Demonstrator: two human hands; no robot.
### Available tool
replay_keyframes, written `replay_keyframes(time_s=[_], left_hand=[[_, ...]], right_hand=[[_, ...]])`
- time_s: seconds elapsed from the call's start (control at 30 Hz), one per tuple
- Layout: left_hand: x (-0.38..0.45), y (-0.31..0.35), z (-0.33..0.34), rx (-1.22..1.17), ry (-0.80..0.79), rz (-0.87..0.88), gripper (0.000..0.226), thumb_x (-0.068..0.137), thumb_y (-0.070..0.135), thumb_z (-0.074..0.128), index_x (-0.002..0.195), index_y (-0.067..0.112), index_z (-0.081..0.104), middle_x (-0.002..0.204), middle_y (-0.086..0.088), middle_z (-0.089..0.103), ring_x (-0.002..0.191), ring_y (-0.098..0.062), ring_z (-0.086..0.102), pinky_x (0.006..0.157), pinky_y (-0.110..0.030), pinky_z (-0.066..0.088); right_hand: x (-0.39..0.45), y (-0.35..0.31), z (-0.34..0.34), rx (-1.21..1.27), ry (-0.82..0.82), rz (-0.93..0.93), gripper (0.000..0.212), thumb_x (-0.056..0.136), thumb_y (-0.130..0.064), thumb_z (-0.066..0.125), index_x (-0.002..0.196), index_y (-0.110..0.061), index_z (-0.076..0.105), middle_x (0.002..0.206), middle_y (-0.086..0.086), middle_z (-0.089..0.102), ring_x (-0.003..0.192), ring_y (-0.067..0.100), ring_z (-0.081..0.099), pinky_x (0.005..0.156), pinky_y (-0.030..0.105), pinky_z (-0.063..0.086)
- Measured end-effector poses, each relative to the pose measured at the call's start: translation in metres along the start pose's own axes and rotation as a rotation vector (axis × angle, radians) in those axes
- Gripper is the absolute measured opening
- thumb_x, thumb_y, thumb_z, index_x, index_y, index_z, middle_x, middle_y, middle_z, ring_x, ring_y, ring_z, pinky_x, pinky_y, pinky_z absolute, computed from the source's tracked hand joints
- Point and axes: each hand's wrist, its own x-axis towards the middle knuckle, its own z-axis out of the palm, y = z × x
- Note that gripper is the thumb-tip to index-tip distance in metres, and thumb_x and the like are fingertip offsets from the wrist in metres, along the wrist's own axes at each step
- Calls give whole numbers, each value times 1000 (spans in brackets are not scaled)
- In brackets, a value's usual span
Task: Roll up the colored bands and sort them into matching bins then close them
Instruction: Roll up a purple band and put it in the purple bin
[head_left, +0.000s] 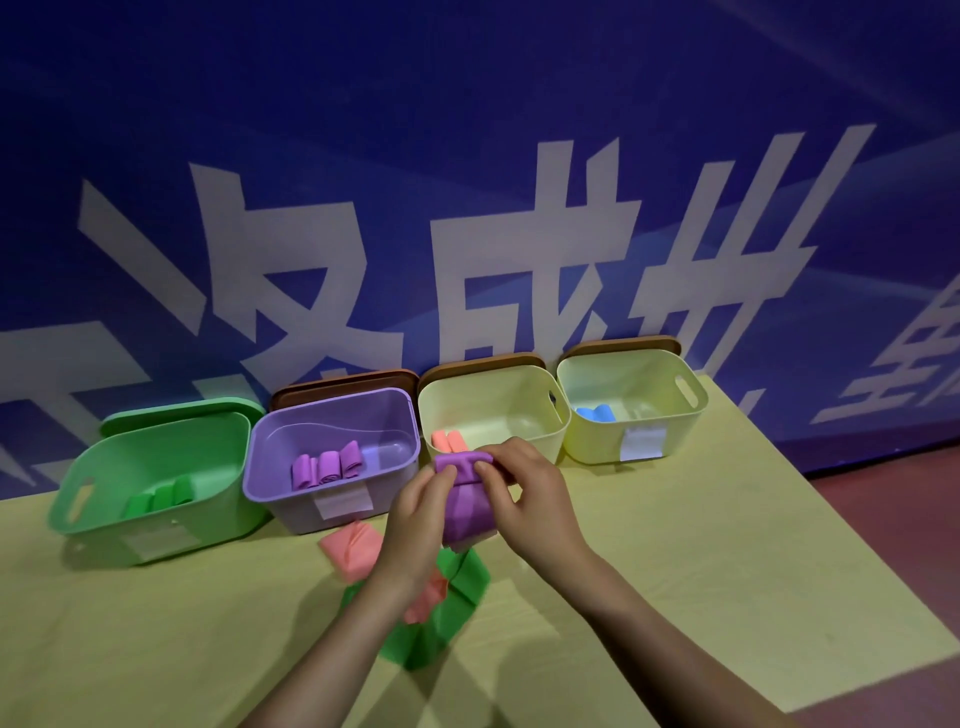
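A: In the head view, why is the purple band (464, 499) being held up off the tabletop (675, 545) like that?

B: It looks like she or he is rolling it. Both hands are working its top edge, where a roll is forming, and the loose tail is hanging down below so it can feed in freely.

A: And the grip on each side?

B: The left hand (415, 512) is pinching the left end of the roll between thumb and fingers. The right hand (519, 493) is doing the same on the right end, fingers curled over the top. Both forearms are reaching up from the near edge, wrists angled inward toward each other.

A: Where is it relative to the purple bin (332, 457)?

B: Just to the right of that bin, in front of the yellow bin (493, 415) holding the pink rolls. Three purple rolls are already lying inside the purple bin, so I judge this one is heading there.

A: What else is waiting?

B: To the lower right of the purple bin, a pink band (350, 553) and a green band (441, 618) are lying unrolled. All the bins are standing open, lids (343, 387) propped behind them.
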Motion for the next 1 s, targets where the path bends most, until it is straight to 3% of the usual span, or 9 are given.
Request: replay_keyframes(time_s=[0.13,0.27,0.4,0.53,0.67,0.77,0.87,1.0], left_hand=[[-2,1,4,-122,1,-132,22,96,17,51,83,17,69,74,3,69,76,-17,58,66,-30,41],[-12,-2,9,-121,-51,-140,13,92,19,58,90,12,69,79,-7,71,74,-20,63,67,-29,47],[-21,3,11,-137,-108,-143,7,90,8,60,95,9,65,70,-4,71,58,-16,65,55,-24,53],[-24,5,9,-13,-115,-95,10,89,10,62,87,17,69,70,3,71,66,-13,63,62,-29,53],[-23,6,8,128,-119,-8,17,95,16,56,84,20,68,67,6,65,66,-11,56,60,-23,44],[-24,5,11,179,-119,15,24,99,16,47,82,16,65,69,-5,59,66,-17,51,58,-26,38],[-24,6,14,96,-103,-17,27,99,13,45,82,18,65,77,-12,60,73,-21,52,67,-30,38],[-23,11,12,-95,-87,-83,26,98,8,45,86,17,66,76,-5,63,72,-18,53,61,-25,42]], right_hand=[[0,2,-2,126,26,126,20,89,-24,53,88,-14,70,74,0,58,69,12,52,63,20,40],[-7,-1,-4,265,53,248,15,89,-12,59,92,-15,74,80,3,64,77,11,59,67,20,45],[-9,-3,-8,474,98,421,17,91,-4,59,89,-15,73,80,0,66,74,5,59,71,21,44],[-10,-9,-17,532,112,428,21,91,-3,59,86,-18,72,75,-7,65,69,1,57,67,18,44],[-10,-14,-23,524,144,399,24,91,-3,59,85,-22,72,77,-8,65,72,-1,57,69,14,44],[-12,-14,-24,425,176,319,20,91,-5,59,94,-19,73,87,-1,67,82,1,60,73,12,44],[-15,-10,-23,204,176,127,22,91,-14,57,106,-16,73,86,-2,64,83,4,58,72,13,43],[-17,-1,-26,-39,112,-107,27,93,-22,53,114,-16,69,87,1,62,82,16,58,72,27,47]])
